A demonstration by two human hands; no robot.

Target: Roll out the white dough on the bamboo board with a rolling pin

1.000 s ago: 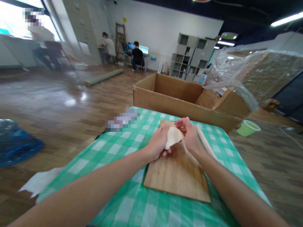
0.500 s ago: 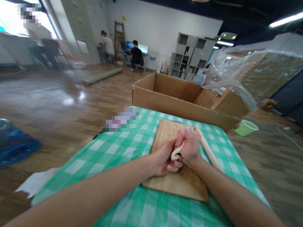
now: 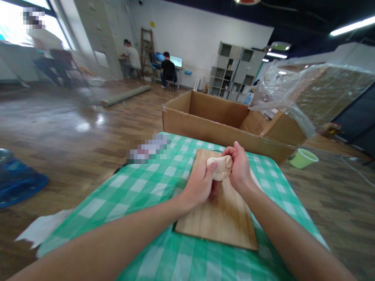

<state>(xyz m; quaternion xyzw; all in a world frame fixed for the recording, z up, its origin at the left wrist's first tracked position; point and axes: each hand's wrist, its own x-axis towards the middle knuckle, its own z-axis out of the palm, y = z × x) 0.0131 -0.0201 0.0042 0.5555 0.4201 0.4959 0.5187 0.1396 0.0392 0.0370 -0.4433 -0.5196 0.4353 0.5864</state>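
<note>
A pale lump of dough (image 3: 220, 168) is held between my two hands, above the wooden cutting board (image 3: 225, 218). My left hand (image 3: 200, 181) grips its left side, thumb lying across the near face. On the other side, the curled fingers of my right hand (image 3: 239, 166) press against the dough's right edge, with the thumb pointing up. The dough looks rounded and smooth on the left, creased on the right. A rolling pin (image 3: 255, 178) lies along the board's right side, mostly hidden behind my right hand and forearm.
A green-and-white checked cloth (image 3: 140, 191) covers the table. Against its far edge stands a large open cardboard box (image 3: 205, 119). A light green bucket (image 3: 304, 158) is on the floor at right, a blue plastic container (image 3: 22, 179) at left. Several people sit in the background.
The dough, earlier squeezed into a curled strip between closed hands, now shows as a rounded lump. My hands have moved apart slightly, and the right thumb has lifted.
</note>
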